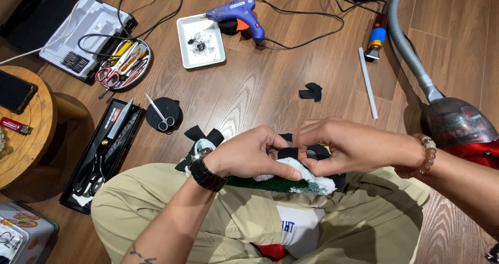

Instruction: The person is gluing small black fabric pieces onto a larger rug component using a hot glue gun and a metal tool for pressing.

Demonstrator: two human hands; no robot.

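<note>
Pinching with both hands, I hold a small black fabric strip against the tufted piece that rests on my lap. My left hand is closed, thumb and fingers pressed onto the strip and the white pile beneath it. My right hand is closed too, its fingertips meeting the left over the same strip. The tufted piece is white and green with black fabric edging, lying across my knees, near in the scene. On the wooden floor beyond: a blue glue gun far centre, a white tray just left of it, small scissors on a black disc, and large shears in a black box at left.
</note>
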